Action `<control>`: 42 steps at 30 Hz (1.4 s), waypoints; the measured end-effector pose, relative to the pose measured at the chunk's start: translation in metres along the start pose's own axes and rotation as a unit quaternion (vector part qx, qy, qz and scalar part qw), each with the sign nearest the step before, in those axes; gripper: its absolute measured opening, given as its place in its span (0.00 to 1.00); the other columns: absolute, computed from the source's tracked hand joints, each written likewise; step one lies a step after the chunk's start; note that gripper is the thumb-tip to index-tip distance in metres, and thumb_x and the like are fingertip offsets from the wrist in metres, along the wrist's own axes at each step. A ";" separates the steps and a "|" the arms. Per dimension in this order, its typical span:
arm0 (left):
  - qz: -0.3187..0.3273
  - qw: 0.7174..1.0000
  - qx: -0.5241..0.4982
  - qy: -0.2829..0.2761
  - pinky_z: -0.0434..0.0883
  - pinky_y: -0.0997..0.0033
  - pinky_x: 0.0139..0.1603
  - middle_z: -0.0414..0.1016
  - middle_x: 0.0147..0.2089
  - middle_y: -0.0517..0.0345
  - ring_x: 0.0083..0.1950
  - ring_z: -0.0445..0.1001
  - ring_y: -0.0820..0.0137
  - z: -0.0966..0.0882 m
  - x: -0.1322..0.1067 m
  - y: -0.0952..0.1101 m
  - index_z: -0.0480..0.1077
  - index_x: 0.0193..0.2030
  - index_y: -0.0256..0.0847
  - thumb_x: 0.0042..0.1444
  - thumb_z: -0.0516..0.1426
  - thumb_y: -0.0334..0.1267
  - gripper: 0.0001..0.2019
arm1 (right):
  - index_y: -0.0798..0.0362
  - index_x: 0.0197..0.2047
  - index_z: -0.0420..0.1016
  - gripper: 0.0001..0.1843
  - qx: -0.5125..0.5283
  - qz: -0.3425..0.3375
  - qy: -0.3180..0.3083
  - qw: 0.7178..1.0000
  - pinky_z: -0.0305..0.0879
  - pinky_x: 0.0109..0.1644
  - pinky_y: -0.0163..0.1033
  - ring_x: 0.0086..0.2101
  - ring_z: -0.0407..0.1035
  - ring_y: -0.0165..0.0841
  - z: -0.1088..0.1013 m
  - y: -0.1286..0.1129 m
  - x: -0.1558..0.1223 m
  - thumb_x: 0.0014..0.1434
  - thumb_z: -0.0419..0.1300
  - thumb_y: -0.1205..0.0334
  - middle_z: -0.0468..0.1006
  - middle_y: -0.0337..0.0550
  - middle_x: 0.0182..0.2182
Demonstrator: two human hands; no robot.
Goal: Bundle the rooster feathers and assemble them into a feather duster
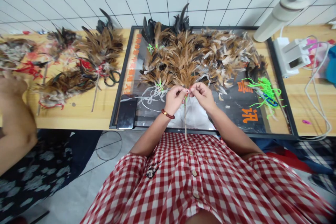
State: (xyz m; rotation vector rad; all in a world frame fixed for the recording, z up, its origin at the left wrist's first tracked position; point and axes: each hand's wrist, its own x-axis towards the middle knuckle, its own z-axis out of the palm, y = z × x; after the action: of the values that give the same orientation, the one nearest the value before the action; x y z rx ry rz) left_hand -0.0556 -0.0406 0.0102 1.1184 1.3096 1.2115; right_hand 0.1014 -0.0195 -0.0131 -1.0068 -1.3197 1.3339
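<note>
My left hand [174,98] and my right hand [201,94] are both closed in a pinch around the top of a thin wooden stick [185,119] that hangs straight down toward my lap. A bit of green string shows between the fingertips. Just beyond the hands lies a big pile of brown and black feathers [189,56] on a dark framed board [236,108]. A bead bracelet [168,114] sits on my left wrist.
A black phone [127,112] and white strings [152,96] lie on the board's left. Green strings and blue scissors [265,92] lie at right. Bundled feathers and black scissors [112,77] rest on the wooden table [78,112]. Another person's arm [13,119] is at left. A white bottle [280,14] and cables stand at right.
</note>
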 end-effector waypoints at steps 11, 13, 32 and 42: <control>-0.017 0.998 -0.058 -0.006 0.66 0.79 0.19 0.70 0.27 0.62 0.21 0.66 0.80 -0.001 0.001 -0.007 0.76 0.30 0.38 0.57 0.66 0.42 0.10 | 0.49 0.40 0.80 0.07 -0.282 -0.286 0.003 0.916 0.73 0.40 0.39 0.32 0.76 0.32 -0.004 -0.007 -0.008 0.66 0.60 0.61 0.83 0.42 0.32; -0.001 0.999 -0.038 -0.010 0.66 0.78 0.19 0.71 0.31 0.60 0.21 0.66 0.81 -0.003 0.002 -0.010 0.76 0.30 0.38 0.57 0.65 0.41 0.09 | 0.50 0.42 0.82 0.10 -0.311 -0.295 0.006 0.903 0.73 0.40 0.38 0.33 0.77 0.31 -0.002 -0.006 -0.008 0.69 0.59 0.61 0.84 0.43 0.33; 0.080 0.990 0.111 0.026 0.74 0.72 0.39 0.77 0.39 0.54 0.40 0.77 0.70 -0.001 0.002 -0.009 0.74 0.29 0.41 0.61 0.62 0.36 0.09 | 0.50 0.35 0.72 0.09 -0.240 -0.080 0.026 0.967 0.64 0.35 0.37 0.27 0.69 0.29 0.001 -0.013 -0.009 0.65 0.60 0.55 0.77 0.37 0.26; 0.096 0.990 0.093 -0.038 0.73 0.75 0.33 0.81 0.38 0.54 0.32 0.74 0.74 0.005 0.001 -0.010 0.80 0.41 0.40 0.59 0.60 0.34 0.07 | 0.50 0.37 0.73 0.13 -0.214 -0.105 0.036 0.971 0.62 0.34 0.37 0.26 0.65 0.28 0.002 -0.014 -0.010 0.69 0.58 0.50 0.73 0.36 0.26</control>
State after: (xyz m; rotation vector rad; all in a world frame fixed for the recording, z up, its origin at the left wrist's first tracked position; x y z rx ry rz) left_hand -0.0510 -0.0401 0.0003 1.4381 1.3004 1.1904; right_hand 0.1020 -0.0304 0.0004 -1.1520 -1.6470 0.8614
